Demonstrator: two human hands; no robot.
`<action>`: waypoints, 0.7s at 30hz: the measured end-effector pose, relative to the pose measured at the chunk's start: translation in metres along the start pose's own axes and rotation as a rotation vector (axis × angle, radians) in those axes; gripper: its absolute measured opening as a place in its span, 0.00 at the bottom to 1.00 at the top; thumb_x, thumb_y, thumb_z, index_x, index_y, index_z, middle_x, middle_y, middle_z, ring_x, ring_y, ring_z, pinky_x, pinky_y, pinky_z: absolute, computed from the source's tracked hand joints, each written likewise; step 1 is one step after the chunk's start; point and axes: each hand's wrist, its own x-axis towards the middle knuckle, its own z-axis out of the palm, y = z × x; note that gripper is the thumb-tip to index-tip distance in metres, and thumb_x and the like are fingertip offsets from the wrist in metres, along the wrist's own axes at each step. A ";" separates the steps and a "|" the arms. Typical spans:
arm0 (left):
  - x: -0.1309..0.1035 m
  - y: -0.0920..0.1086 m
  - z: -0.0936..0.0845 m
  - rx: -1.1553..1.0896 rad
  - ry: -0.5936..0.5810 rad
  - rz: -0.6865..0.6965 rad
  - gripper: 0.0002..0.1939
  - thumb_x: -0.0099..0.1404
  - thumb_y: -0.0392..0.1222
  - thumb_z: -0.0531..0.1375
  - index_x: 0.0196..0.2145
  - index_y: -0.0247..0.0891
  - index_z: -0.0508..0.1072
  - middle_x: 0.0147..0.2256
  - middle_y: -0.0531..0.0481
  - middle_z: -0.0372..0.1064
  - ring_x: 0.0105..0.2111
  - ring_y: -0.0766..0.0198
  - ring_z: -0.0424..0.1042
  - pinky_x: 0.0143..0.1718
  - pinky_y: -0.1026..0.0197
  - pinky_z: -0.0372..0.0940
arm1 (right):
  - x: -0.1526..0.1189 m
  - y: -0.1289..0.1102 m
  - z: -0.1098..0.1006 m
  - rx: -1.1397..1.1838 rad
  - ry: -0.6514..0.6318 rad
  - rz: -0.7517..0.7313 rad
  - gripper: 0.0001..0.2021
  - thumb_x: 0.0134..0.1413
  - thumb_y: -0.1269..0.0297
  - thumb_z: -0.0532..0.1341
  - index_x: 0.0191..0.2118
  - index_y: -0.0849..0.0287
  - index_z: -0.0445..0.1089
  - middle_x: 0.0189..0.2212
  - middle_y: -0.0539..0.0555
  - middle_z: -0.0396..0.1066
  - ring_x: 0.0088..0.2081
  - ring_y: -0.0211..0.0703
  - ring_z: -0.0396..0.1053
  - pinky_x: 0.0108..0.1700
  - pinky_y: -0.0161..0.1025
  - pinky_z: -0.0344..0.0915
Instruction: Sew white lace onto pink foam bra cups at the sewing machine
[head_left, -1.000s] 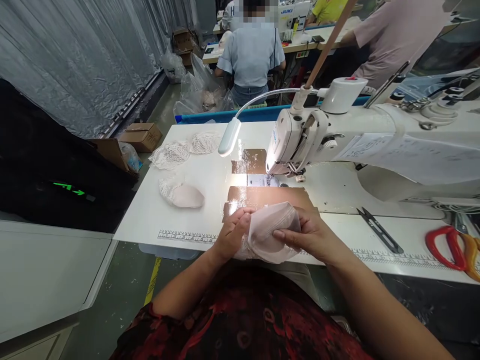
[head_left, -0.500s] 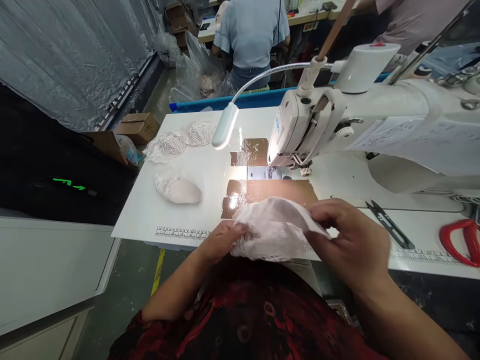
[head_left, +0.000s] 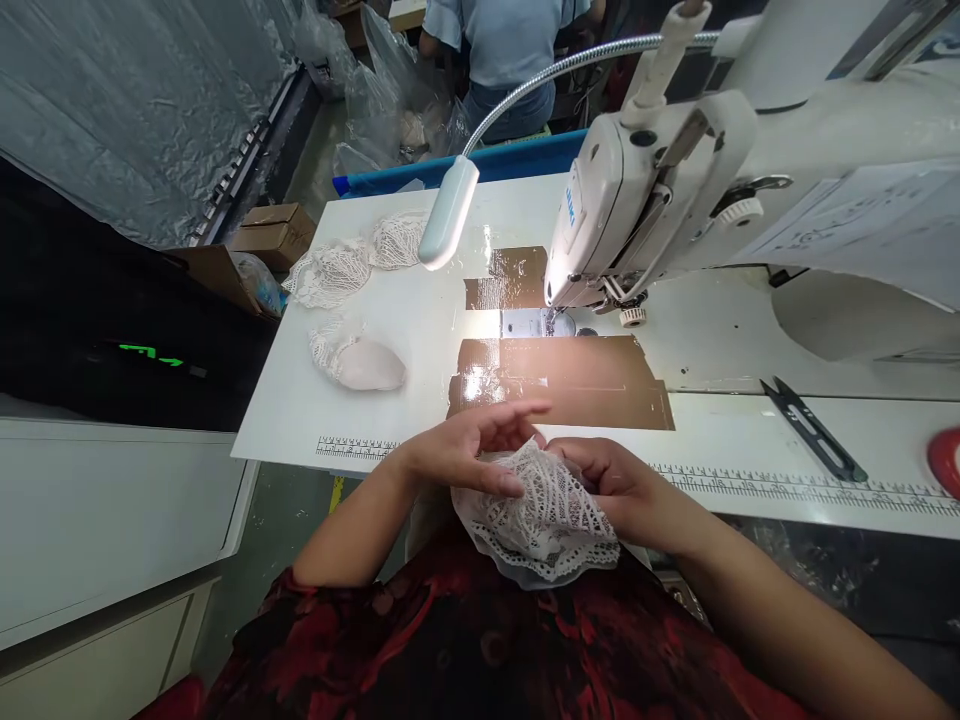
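A white lace piece with a scalloped edge (head_left: 544, 525) is held in front of my body, below the table's front edge. My left hand (head_left: 480, 448) has its thumb on the lace and its fingers behind, partly stretched out. At the upper right of the piece, my right hand (head_left: 615, 485) pinches the fabric, its fingertips partly hidden by the lace. Beyond both hands stands a white sewing machine (head_left: 600, 220), with brown tape (head_left: 570, 375) on the table in front of its needle area.
Lace cups (head_left: 330, 272) and a cup with a smooth beige side (head_left: 371, 364) lie on the left of the table. Thread snips (head_left: 814, 430) and a red-handled tool (head_left: 946, 460) lie to the right. A lamp (head_left: 448, 212) overhangs the table. A person (head_left: 510, 45) sits beyond.
The fabric has been turned so its patterned lace side faces up, and it is lower, nearer my body. My right hand has moved left, close to the left one. The view has shifted.
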 end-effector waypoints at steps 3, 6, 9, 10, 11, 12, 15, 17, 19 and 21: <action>0.002 0.001 0.002 -0.028 0.086 -0.071 0.22 0.59 0.48 0.64 0.48 0.34 0.73 0.34 0.45 0.71 0.32 0.64 0.70 0.34 0.63 0.65 | -0.004 0.001 -0.005 -0.058 0.236 -0.057 0.10 0.48 0.61 0.67 0.33 0.56 0.66 0.24 0.46 0.64 0.24 0.33 0.61 0.25 0.30 0.59; -0.004 -0.001 0.003 0.192 0.446 0.039 0.14 0.62 0.47 0.61 0.36 0.33 0.76 0.28 0.49 0.69 0.28 0.67 0.67 0.30 0.65 0.62 | -0.008 0.005 -0.012 -0.156 0.485 -0.101 0.19 0.48 0.57 0.67 0.46 0.52 0.66 0.32 0.49 0.70 0.30 0.37 0.67 0.30 0.33 0.65; -0.011 -0.003 0.001 0.527 0.619 0.196 0.11 0.65 0.44 0.58 0.38 0.35 0.77 0.28 0.50 0.70 0.28 0.67 0.66 0.31 0.65 0.62 | -0.007 0.008 -0.016 -0.347 0.625 -0.119 0.30 0.48 0.54 0.66 0.57 0.52 0.61 0.49 0.58 0.69 0.39 0.44 0.71 0.39 0.40 0.69; -0.013 -0.002 0.000 0.642 0.646 0.250 0.10 0.65 0.42 0.58 0.41 0.37 0.77 0.28 0.50 0.70 0.29 0.67 0.66 0.32 0.64 0.62 | -0.007 0.009 -0.017 -0.417 0.656 -0.140 0.30 0.49 0.54 0.65 0.58 0.52 0.61 0.53 0.59 0.67 0.42 0.47 0.71 0.41 0.41 0.69; -0.014 0.000 0.000 0.748 0.677 0.305 0.10 0.65 0.40 0.58 0.42 0.38 0.77 0.29 0.49 0.71 0.30 0.66 0.67 0.33 0.63 0.63 | -0.006 0.009 -0.017 -0.473 0.674 -0.164 0.29 0.50 0.54 0.65 0.58 0.52 0.62 0.55 0.59 0.65 0.45 0.48 0.70 0.43 0.42 0.68; -0.015 0.002 0.001 0.834 0.713 0.356 0.10 0.64 0.39 0.59 0.43 0.39 0.77 0.31 0.49 0.71 0.31 0.65 0.67 0.35 0.62 0.64 | -0.005 0.010 -0.017 -0.509 0.674 -0.186 0.28 0.51 0.55 0.64 0.58 0.52 0.62 0.56 0.59 0.65 0.47 0.50 0.69 0.44 0.43 0.68; -0.021 0.015 0.007 0.811 0.704 0.428 0.07 0.63 0.37 0.59 0.39 0.41 0.76 0.36 0.47 0.72 0.38 0.62 0.69 0.42 0.58 0.64 | -0.004 0.010 -0.016 -0.509 0.587 -0.211 0.21 0.54 0.57 0.62 0.54 0.52 0.67 0.47 0.57 0.72 0.45 0.49 0.70 0.42 0.42 0.68; -0.027 0.024 0.015 0.584 0.479 0.375 0.07 0.65 0.39 0.57 0.37 0.40 0.75 0.35 0.46 0.73 0.37 0.61 0.71 0.41 0.57 0.66 | -0.003 0.009 -0.015 -0.487 0.519 -0.214 0.14 0.56 0.58 0.60 0.48 0.52 0.72 0.40 0.55 0.74 0.39 0.47 0.71 0.39 0.42 0.68; -0.031 0.030 0.022 0.374 0.207 0.278 0.10 0.68 0.43 0.54 0.35 0.39 0.74 0.32 0.46 0.74 0.32 0.61 0.73 0.40 0.56 0.66 | -0.003 0.008 -0.014 -0.475 0.473 -0.239 0.10 0.57 0.59 0.59 0.41 0.52 0.74 0.37 0.54 0.75 0.36 0.45 0.71 0.38 0.41 0.67; -0.029 0.029 0.026 0.333 0.125 0.217 0.12 0.69 0.45 0.52 0.37 0.39 0.73 0.32 0.45 0.74 0.32 0.60 0.74 0.41 0.56 0.67 | -0.002 0.005 -0.013 -0.459 0.419 -0.265 0.08 0.57 0.60 0.59 0.37 0.53 0.75 0.33 0.53 0.74 0.34 0.44 0.70 0.37 0.40 0.66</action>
